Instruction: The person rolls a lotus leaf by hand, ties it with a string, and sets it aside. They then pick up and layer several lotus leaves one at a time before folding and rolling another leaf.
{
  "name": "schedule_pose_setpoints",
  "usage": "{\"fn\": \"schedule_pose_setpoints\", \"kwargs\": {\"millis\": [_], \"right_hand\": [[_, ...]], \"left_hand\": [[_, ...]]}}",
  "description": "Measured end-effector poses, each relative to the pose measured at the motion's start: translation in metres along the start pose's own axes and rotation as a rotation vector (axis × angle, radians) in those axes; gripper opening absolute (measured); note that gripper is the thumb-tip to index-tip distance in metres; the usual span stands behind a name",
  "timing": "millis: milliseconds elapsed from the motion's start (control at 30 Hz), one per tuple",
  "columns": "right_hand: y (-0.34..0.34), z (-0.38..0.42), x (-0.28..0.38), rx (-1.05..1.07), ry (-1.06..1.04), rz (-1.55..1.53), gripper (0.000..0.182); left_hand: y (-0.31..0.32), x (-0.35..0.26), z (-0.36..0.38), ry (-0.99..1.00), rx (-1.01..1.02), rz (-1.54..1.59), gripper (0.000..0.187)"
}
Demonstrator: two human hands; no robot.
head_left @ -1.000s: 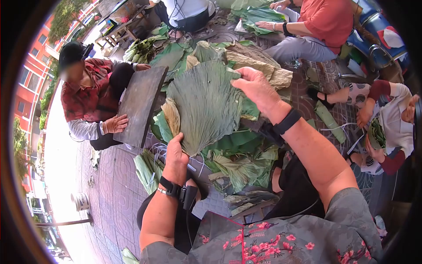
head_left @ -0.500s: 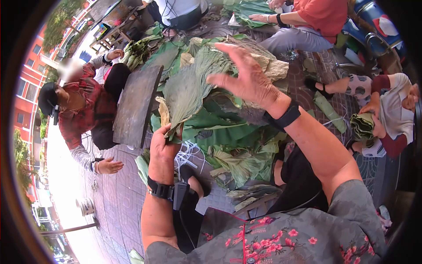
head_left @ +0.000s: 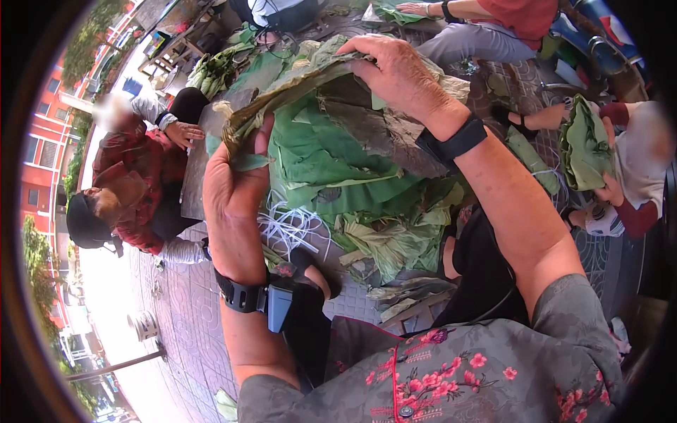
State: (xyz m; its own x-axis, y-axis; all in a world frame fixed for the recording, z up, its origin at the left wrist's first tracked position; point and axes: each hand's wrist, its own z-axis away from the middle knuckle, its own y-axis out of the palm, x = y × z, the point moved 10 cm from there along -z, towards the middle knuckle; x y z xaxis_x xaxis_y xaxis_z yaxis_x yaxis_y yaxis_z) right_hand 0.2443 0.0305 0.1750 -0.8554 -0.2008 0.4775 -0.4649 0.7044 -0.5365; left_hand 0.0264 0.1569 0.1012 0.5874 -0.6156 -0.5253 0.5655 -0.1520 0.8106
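A dried grey-green leaf [head_left: 296, 86] is stretched between my two hands, lifted and seen nearly edge-on. My left hand [head_left: 236, 173] is closed around its stem end, near a small tan tip. At the leaf's far edge, my right hand [head_left: 391, 74] pinches it between thumb and fingers. Beneath and beyond lie large green leaves [head_left: 331, 158] in a wide pile. Nearer to me are paler, crumpled leaves [head_left: 395, 243]. White strings [head_left: 293, 229] lie tangled on the paving beside the pile.
A person in red plaid [head_left: 134, 190] is at the left by a wooden board [head_left: 194, 180]. At the right, another person holds a folded leaf bundle [head_left: 589, 144]. Someone in a red top [head_left: 518, 17] sits beyond the pile. A tied leaf roll [head_left: 532, 162] lies on the paving.
My right hand has closed on the leaf's edge, and the leaf is now raised edge-on. My left hand has moved left and up. The person at the left now touches the board.
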Motion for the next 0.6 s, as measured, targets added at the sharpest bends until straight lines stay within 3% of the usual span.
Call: {"fn": "schedule_pose_setpoints", "kwargs": {"millis": [67,167,200,333,467,600], "right_hand": [[0.002,-0.001,-0.001,0.068,-0.012,-0.020,0.035],[0.018,0.016,-0.017,0.128,-0.026,0.057,0.046],[0.034,0.027,-0.026,0.333,0.033,0.134,0.063],[0.043,0.063,-0.068,0.628,0.237,0.377,0.067],[-0.006,0.080,-0.126,0.379,0.446,0.596,0.065],[-0.028,0.114,-0.190,0.345,0.776,0.543,0.065]], "left_hand": [[0.007,-0.004,0.002,0.040,0.063,-0.009,0.034],[-0.016,-0.005,-0.001,0.093,-0.094,-0.223,0.031],[-0.018,-0.001,0.002,0.089,-0.125,-0.226,0.029],[-0.063,-0.005,-0.011,0.043,-0.208,-0.374,0.031],[-0.100,-0.016,-0.011,-0.019,-0.296,-0.403,0.035],[-0.109,-0.042,0.005,0.027,-0.394,-0.511,0.041]]}}
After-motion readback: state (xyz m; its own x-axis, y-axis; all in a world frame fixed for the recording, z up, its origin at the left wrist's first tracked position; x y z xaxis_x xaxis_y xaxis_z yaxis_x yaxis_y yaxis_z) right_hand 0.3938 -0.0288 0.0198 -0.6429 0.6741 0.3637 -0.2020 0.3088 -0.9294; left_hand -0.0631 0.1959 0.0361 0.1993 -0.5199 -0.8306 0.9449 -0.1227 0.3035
